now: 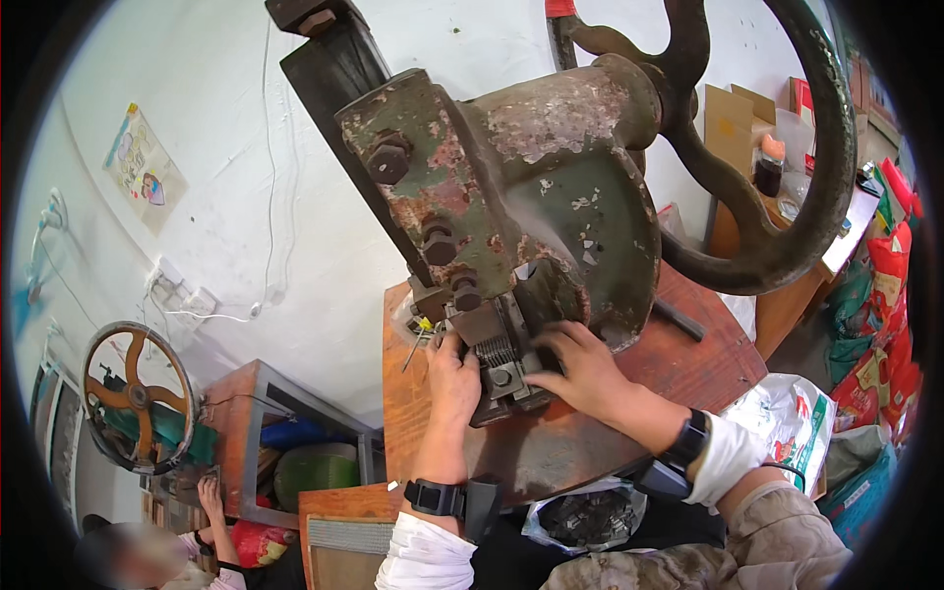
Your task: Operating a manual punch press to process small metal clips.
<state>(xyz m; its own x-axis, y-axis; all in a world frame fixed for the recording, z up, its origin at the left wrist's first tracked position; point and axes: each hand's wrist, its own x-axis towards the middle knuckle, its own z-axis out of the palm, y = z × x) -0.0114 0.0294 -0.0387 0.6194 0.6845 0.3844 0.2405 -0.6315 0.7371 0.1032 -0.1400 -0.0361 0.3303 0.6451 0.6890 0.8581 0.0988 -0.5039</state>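
Observation:
A heavy hand press (551, 147) with worn green and brown paint stands on a wooden table, its ram above a small metal die block (503, 374). A row of thin dark metal teeth (495, 350) shows on the die. My left hand (452, 382) is at the die's left side, fingers bent and drawn together at its edge; whatever they hold is hidden. Across the die, my right hand (587, 376) rests against its right side, fingers apart and thumb toward the front. Beyond my left fingertips are a small yellow piece (425, 323) and a thin metal rod (411, 351).
The press's large handwheel (836, 147) curves at the upper right. A dark bar (678, 321) lies on the wooden table (428, 433). Below its front edge sits a bag of small metal pieces (588, 516). Another person (147, 556) works at lower left beside a second wheel (138, 396).

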